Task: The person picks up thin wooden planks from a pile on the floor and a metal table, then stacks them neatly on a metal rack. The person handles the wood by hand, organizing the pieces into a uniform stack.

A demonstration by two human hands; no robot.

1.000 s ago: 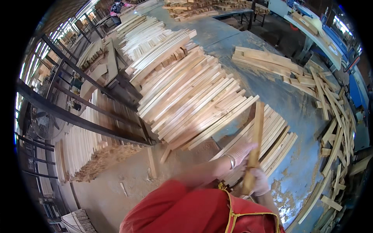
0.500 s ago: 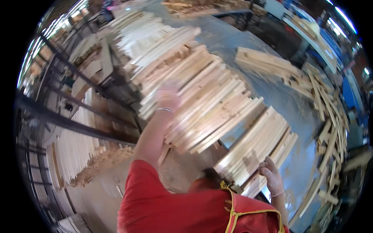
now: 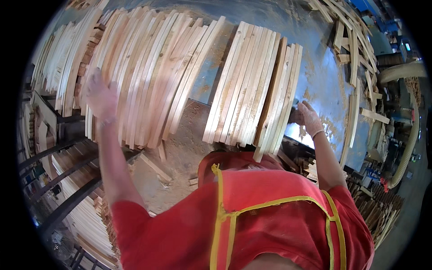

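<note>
My left hand (image 3: 101,95), a little blurred, lies against the left side of a wide row of pale wooden strips (image 3: 150,76), its fingers stretched out. My right hand (image 3: 309,118), in a thin whitish glove, is beside the right side of a smaller group of wooden strips (image 3: 243,85). Its fingers are extended and apart, with the thumb side toward the strips; whether it touches them I cannot tell. A gap separates the two groups. One strip (image 3: 258,155) in the smaller group sticks out toward me past the others.
The strips lie on a bluish metal table (image 3: 315,76) dusted with sawdust. Loose offcuts (image 3: 353,58) pile along its right side. Dark metal rails (image 3: 67,204) and stacked strips (image 3: 83,216) stand at the lower left. A pale ribbed hose (image 3: 411,135) hangs at the far right.
The view has turned, so the strips now run more nearly straight away from me. My left hand has moved from on top of the wide row to its left side; my right hand stays beside the smaller group.
</note>
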